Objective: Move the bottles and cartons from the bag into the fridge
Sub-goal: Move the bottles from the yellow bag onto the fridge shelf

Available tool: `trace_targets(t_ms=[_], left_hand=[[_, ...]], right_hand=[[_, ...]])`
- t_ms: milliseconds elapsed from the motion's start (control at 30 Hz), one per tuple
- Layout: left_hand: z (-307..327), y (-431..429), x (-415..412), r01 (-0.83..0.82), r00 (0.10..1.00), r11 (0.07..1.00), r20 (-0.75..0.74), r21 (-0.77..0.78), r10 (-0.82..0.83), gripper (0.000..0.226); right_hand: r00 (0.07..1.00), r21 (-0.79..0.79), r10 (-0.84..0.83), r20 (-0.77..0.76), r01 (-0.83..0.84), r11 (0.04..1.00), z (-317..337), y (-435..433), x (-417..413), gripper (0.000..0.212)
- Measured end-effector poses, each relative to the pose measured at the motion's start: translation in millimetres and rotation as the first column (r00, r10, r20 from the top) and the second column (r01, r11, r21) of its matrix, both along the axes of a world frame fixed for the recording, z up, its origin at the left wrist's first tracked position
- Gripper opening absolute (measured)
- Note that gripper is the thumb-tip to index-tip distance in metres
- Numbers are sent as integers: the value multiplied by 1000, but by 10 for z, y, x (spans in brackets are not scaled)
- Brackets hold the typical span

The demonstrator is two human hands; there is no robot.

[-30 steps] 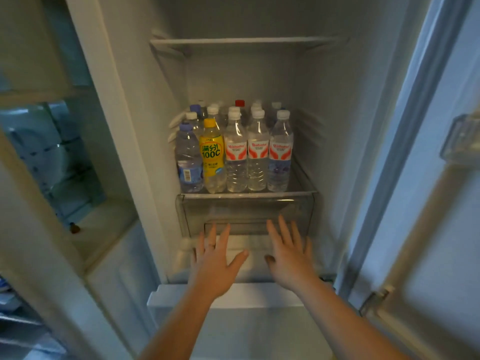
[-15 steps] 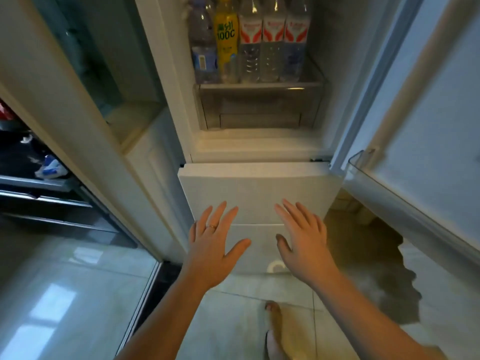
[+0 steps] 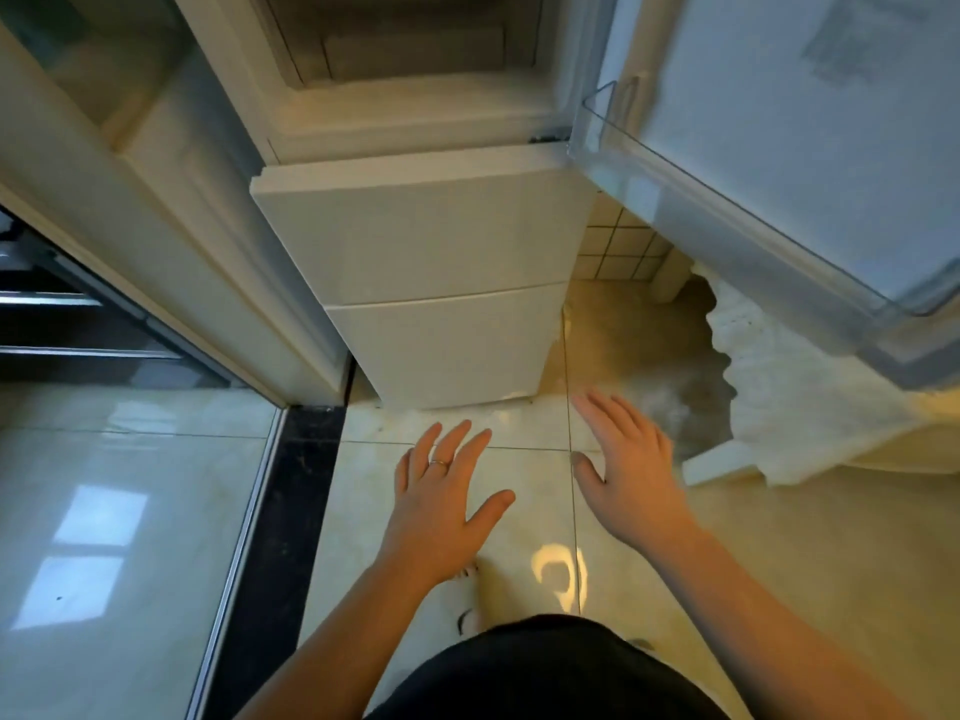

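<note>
The white fridge (image 3: 415, 241) stands ahead with its upper door (image 3: 810, 127) swung open to the right. Only the bottom of the upper compartment and its clear drawer (image 3: 410, 49) show at the top edge; the bottles are out of view. My left hand (image 3: 441, 506) hovers over the floor tiles with fingers spread, a ring on one finger, holding nothing. My right hand (image 3: 628, 470) hovers beside it, fingers straight and empty. No bag or carton is in view.
Two closed lower fridge drawers (image 3: 447, 345) face me. A white cabinet side (image 3: 171, 215) stands left, with a glass sliding door and black threshold strip (image 3: 291, 517). A white cloth-covered object (image 3: 795, 402) sits on the floor at right. My feet show below.
My view has tilted down from the bottle shelf to the floor. Both hands stayed open and dropped from the fridge drawer level to above the tiles.
</note>
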State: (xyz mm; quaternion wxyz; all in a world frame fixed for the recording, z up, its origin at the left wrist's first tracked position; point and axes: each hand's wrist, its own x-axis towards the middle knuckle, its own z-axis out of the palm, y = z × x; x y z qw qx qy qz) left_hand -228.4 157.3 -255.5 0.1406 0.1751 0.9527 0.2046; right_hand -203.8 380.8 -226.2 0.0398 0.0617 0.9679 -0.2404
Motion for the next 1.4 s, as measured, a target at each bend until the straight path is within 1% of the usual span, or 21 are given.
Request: trace_targets(t_ms=[167,300,467,633,800,933,1100,1267,1400], left_hand=[[-76,680,600,33,998,999,51,-17,-32,79],[-132,1463,1094,51,996,998,72,-34,-48,71],[-171,2423,1741,4,993,999,118,49,-10,69],[-104,3143,2064,167,982,985,83,33,-169,69],[-52,3762,2004,252,966,968,67,2,-252,68],[-86,4300,1827,329,943,944,54,-12,-328,67],[-201,5121,1387,408,912,912,35,45,-410,68],[-133,5923,774,443,896,895,-5,48,-443,81],[-75,6450,335,467,884,883,-17,53,-467,71]], right_hand=[[998,-12,-35,53,36,999,-157,665,687,60],[995,9,-73,66,72,997,-213,1398,1271,60],[988,11,-144,54,143,990,-231,2264,2050,61],[973,6,-221,59,222,975,-179,2898,2571,61],[942,-31,-330,64,333,943,-169,3387,2762,61],[929,9,-365,52,365,931,-146,3807,2719,60],[921,131,-387,33,380,916,-206,4565,2398,62],[915,216,-402,38,386,897,-110,5353,1980,60],[912,242,-411,-7,400,884,-28,5840,1597,62]])
